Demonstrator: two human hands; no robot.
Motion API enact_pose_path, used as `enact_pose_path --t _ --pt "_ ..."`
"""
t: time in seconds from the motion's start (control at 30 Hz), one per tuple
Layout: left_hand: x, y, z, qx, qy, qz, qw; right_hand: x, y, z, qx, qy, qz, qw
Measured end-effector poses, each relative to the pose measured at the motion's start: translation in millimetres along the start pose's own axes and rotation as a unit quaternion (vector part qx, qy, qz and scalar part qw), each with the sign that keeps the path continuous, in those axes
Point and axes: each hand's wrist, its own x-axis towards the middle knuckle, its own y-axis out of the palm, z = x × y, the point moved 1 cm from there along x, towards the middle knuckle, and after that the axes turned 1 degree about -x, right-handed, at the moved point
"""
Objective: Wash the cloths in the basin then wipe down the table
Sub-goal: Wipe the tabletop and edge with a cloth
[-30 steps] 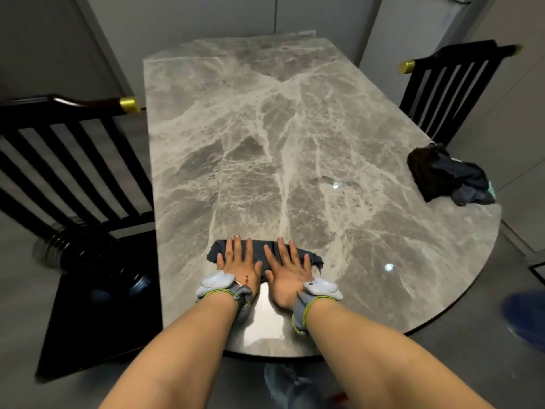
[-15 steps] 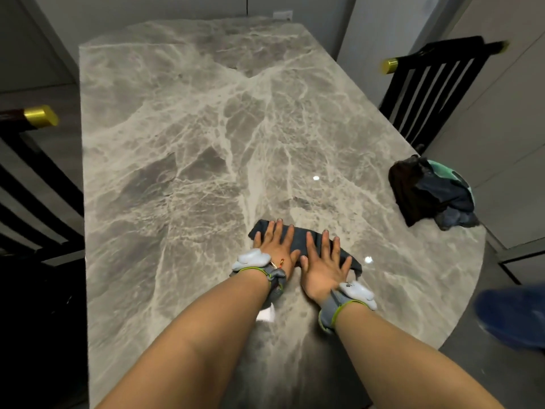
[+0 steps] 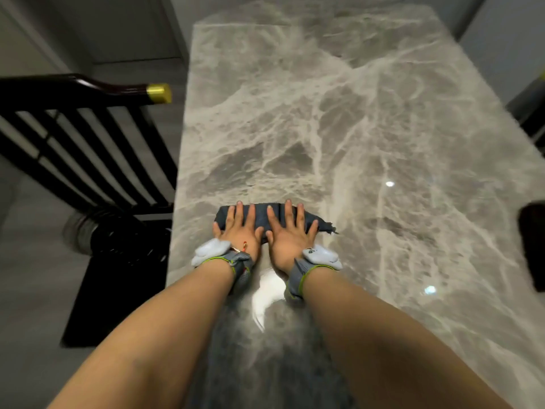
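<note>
Cloth, dark and folded into a long soft strip, lies near the left edge of the desk, toward its near end. I have the left hand and right hand flat on it side by side, fingers straight and spread (palms down, gripping nothing), presumably so pressure covers its width while wiping. The top is glossy grey veined marble, hard and slick.

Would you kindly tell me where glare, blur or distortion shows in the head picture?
Head view: a glare patch lies on the table between the wrists, with two light spots further right; the chair and a dark thing at the right edge are smeared; the cloth, left hand and right hand are sharp; the wide lens stretches the forearms.
</note>
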Motion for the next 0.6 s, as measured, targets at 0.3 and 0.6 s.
enact_pose_path --t 0.3,0.6 --pt "-38.9 -19.3 107.3 -0.053 -0.159 -0.061 0.984 -9.8 23.1 105.9 -0.079 -0.121 0.060 0.988" --pt "-42.7 -13.2 183.9 -0.376 -0.195 -0.021 0.906 -24.2 39.6 169.4 -0.017 -0.052 -0.024 0.998"
